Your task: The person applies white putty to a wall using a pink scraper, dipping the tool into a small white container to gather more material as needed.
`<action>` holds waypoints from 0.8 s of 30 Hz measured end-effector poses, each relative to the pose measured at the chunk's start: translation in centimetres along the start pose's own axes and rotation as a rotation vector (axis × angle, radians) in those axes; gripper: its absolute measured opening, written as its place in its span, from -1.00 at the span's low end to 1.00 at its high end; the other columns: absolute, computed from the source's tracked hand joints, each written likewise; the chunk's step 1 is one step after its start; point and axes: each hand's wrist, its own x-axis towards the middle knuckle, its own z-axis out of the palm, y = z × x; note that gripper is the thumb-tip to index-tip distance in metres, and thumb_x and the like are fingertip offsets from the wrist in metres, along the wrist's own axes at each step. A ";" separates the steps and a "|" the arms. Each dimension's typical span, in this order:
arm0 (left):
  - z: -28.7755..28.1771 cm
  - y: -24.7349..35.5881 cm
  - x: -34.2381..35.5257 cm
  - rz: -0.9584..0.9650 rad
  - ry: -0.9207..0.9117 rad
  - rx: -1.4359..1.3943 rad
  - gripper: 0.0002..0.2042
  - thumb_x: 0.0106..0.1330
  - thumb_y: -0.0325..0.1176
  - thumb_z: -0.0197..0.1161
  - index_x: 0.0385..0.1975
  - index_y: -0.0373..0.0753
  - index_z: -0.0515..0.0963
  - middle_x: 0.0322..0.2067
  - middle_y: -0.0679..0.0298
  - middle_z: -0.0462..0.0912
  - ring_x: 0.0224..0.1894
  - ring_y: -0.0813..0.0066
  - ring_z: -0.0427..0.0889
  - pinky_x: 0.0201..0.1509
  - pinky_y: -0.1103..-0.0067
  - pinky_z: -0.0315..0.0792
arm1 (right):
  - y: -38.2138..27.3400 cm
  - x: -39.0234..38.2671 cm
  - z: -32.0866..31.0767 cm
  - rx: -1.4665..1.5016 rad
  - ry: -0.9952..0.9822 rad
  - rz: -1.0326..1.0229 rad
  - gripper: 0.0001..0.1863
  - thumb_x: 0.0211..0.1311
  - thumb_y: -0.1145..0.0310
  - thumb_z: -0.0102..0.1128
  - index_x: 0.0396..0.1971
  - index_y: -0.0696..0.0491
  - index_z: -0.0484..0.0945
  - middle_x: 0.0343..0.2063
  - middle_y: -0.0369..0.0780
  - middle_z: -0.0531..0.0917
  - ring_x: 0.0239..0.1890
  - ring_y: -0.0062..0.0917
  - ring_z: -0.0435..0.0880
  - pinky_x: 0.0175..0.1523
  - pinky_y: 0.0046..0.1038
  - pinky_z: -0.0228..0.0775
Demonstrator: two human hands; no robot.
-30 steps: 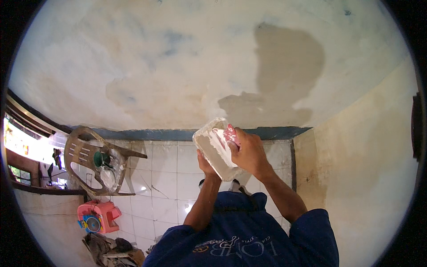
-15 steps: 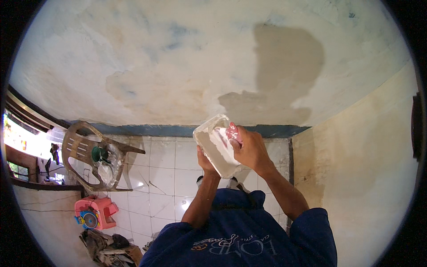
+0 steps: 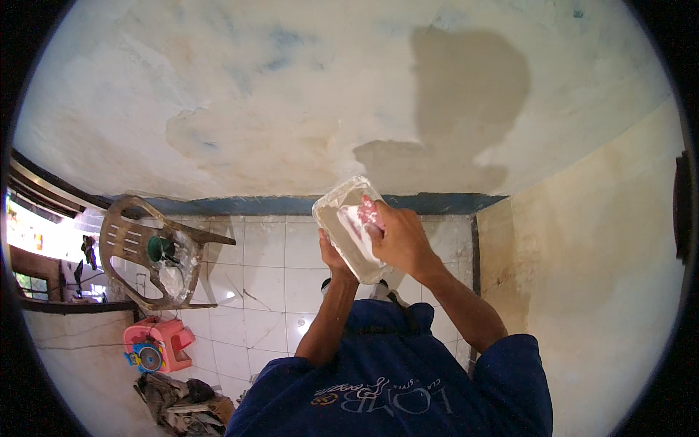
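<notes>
My left hand (image 3: 334, 261) is closed around the left side of a shallow rectangular tray (image 3: 332, 202), tilted and coated with whitish paste. In my right hand (image 3: 403, 239) is a pink putty scraper (image 3: 370, 213) smeared with white. Its edge lies inside the tray, against the white paste (image 3: 358, 227), and my fingers hide part of it. Both hands are in front of my body, just below the bottom of the patchy wall (image 3: 255, 102).
A dirty brown plastic chair (image 3: 124, 237) stands at left, bearing a green cup (image 3: 156, 249) and a white-smeared bag or lump (image 3: 172, 281). Behind it are a pink stool (image 3: 175, 342) and a heap of rags and cardboard (image 3: 189, 411). Another wall (image 3: 590, 277) rises at right.
My right hand and the scraper have moved slightly left, deeper into the tray. The tray sits a little higher in the picture, as the view has shifted slightly.
</notes>
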 end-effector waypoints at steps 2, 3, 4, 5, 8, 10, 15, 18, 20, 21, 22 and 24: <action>0.3 0.3 -0.4 0.000 -0.035 -0.017 -0.33 0.38 0.19 -0.23 0.26 -0.24 0.24 0.14 0.03 0.42 0.16 0.10 0.42 0.26 0.22 0.29 | -0.9 -0.1 -0.8 -0.007 -0.044 0.083 -0.65 0.06 0.42 0.19 -0.13 0.24 0.49 -0.45 0.10 0.62 -0.38 -0.01 0.63 -0.23 -0.14 0.47; 0.1 0.2 -0.3 0.000 -0.033 -0.017 -0.33 0.38 0.19 -0.23 0.26 -0.24 0.24 0.14 0.03 0.42 0.16 0.10 0.42 0.26 0.22 0.29 | -1.1 -0.3 -0.4 -0.006 -0.047 0.084 -0.65 0.06 0.42 0.19 -0.13 0.24 0.49 -0.45 0.10 0.62 -0.38 -0.01 0.63 -0.23 -0.14 0.47; -0.1 0.0 0.0 0.021 -0.003 0.018 -0.33 0.38 0.19 -0.23 0.27 -0.23 0.24 0.15 0.04 0.41 0.17 0.10 0.42 0.27 0.22 0.29 | -1.3 -0.6 0.2 0.002 0.017 -0.001 -0.66 0.06 0.42 0.20 -0.15 0.25 0.49 -0.46 0.09 0.62 -0.38 -0.02 0.63 -0.24 -0.15 0.48; -0.3 -0.1 0.4 0.040 0.024 0.056 -0.33 0.38 0.19 -0.24 0.28 -0.23 0.24 0.16 0.06 0.41 0.18 0.10 0.41 0.28 0.22 0.28 | -1.6 -0.6 0.8 0.011 0.086 -0.084 -0.67 0.06 0.42 0.20 -0.16 0.26 0.49 -0.47 0.08 0.62 -0.39 -0.03 0.64 -0.25 -0.16 0.49; -0.3 0.0 0.5 0.042 -0.054 0.030 -0.33 0.38 0.19 -0.25 0.28 -0.23 0.23 0.15 0.06 0.41 0.18 0.12 0.41 0.28 0.23 0.28 | -0.9 0.5 1.4 -0.011 0.013 -0.018 -0.65 0.04 0.43 0.20 -0.17 0.28 0.48 -0.48 0.08 0.62 -0.38 -0.03 0.64 -0.25 -0.15 0.47; -0.2 0.2 0.4 0.033 -0.111 0.018 -0.36 0.41 0.16 -0.28 0.29 -0.23 0.21 0.16 0.07 0.41 0.17 0.14 0.43 0.28 0.30 0.30 | -0.9 0.7 1.2 0.003 -0.004 0.001 -0.65 0.03 0.43 0.20 -0.17 0.28 0.49 -0.47 0.08 0.62 -0.38 -0.02 0.64 -0.25 -0.15 0.47; -1.0 0.3 0.7 -0.010 -0.144 0.021 -0.33 0.39 0.19 -0.27 0.30 -0.23 0.20 0.19 0.07 0.38 0.20 0.14 0.41 0.30 0.28 0.28 | -0.9 0.6 1.4 -0.034 0.001 -0.056 -0.73 0.03 0.43 0.21 -0.27 0.25 0.49 -0.49 0.07 0.61 -0.40 -0.01 0.63 -0.28 -0.14 0.46; -0.5 0.6 0.5 0.001 -0.170 0.010 -0.30 0.37 0.21 -0.25 0.32 -0.24 0.17 0.22 0.06 0.35 0.23 0.12 0.38 0.32 0.26 0.25 | 0.2 1.0 0.3 -0.050 0.051 -0.049 -0.75 0.04 0.42 0.22 -0.29 0.21 0.48 -0.51 0.07 0.60 -0.40 0.01 0.61 -0.29 -0.14 0.46; -0.3 1.0 0.4 -0.005 -0.217 -0.007 -0.28 0.37 0.21 -0.24 0.35 -0.24 0.13 0.26 0.05 0.30 0.27 0.09 0.34 0.34 0.24 0.23 | -0.2 1.3 -1.2 -0.002 0.060 0.001 -0.76 0.04 0.42 0.22 -0.29 0.20 0.47 -0.51 0.06 0.60 -0.41 0.01 0.61 -0.29 -0.14 0.46; -0.2 1.0 0.4 -0.001 -0.217 -0.009 -0.28 0.37 0.21 -0.24 0.35 -0.24 0.13 0.26 0.05 0.30 0.27 0.09 0.34 0.34 0.24 0.23 | -0.4 1.3 -1.8 0.048 0.069 0.054 -0.76 0.03 0.43 0.22 -0.29 0.19 0.47 -0.51 0.06 0.59 -0.41 0.02 0.60 -0.29 -0.13 0.46; -0.1 1.1 0.3 -0.007 -0.184 0.015 -0.29 0.37 0.20 -0.24 0.35 -0.23 0.13 0.26 0.06 0.30 0.27 0.09 0.34 0.34 0.24 0.23 | -0.3 1.4 -1.7 -0.004 0.099 0.013 -0.78 0.03 0.45 0.20 -0.29 0.17 0.48 -0.51 0.04 0.61 -0.42 -0.02 0.62 -0.31 -0.14 0.46; 0.1 1.1 0.3 -0.016 -0.154 0.038 -0.29 0.38 0.19 -0.25 0.35 -0.23 0.13 0.26 0.07 0.31 0.27 0.09 0.34 0.34 0.24 0.23 | 0.0 1.4 -1.1 -0.091 0.091 0.007 -0.78 0.03 0.45 0.19 -0.29 0.16 0.48 -0.51 0.03 0.62 -0.42 -0.03 0.62 -0.31 -0.14 0.46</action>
